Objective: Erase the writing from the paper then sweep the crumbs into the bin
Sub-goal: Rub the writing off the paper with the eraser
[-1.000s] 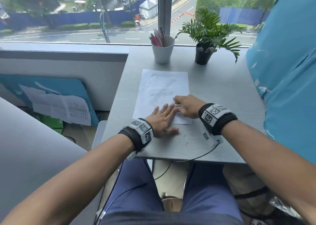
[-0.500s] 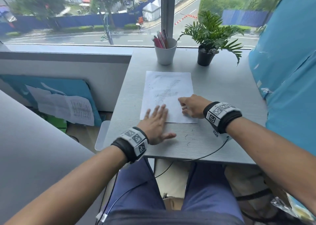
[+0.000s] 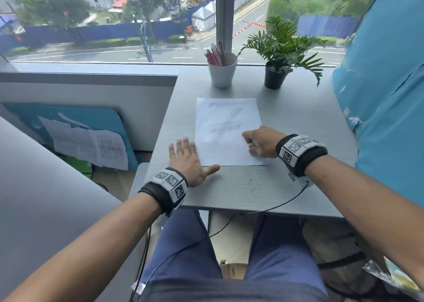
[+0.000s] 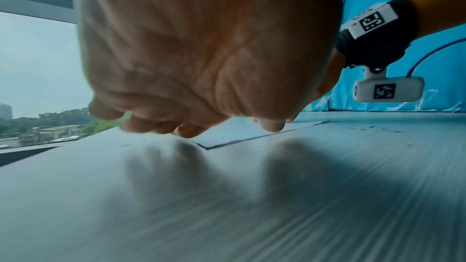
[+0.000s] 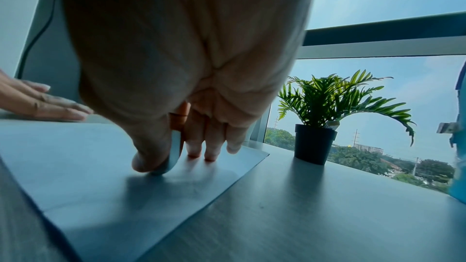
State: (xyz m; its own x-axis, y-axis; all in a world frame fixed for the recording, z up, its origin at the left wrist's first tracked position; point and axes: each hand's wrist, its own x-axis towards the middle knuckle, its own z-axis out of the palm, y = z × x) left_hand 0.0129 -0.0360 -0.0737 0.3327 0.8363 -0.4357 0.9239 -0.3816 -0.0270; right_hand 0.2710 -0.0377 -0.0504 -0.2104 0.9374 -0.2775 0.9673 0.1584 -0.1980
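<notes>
Two hands work at a sheet of paper (image 3: 227, 131) lying flat on the grey desk (image 3: 298, 122), its far edge toward a white cup of pens (image 3: 222, 72) and a potted plant (image 3: 276, 74) by the window. From the head view the left hand (image 3: 188, 161) lies spread, fingers straight, at the paper's near left corner, and the right hand (image 3: 261, 142) sits curled on the sheet's right side with something small and pale under it; faint pencil marks cross the middle of the page, and dark crumbs (image 3: 252, 185) dot the desk just in front of the near edge. Only the right wrist view makes the grip plain: the thumb and forefinger pinch a thin pale eraser (image 5: 174, 152) on edge, its tip down on the paper, while the other fingertips (image 5: 210, 155) touch the sheet. Only the left wrist view looks under the left palm (image 4: 201, 47), showing the fingertips (image 4: 189, 129) at the paper's corner (image 4: 239, 132) and more crumbs (image 4: 370, 127) off to the right.
</notes>
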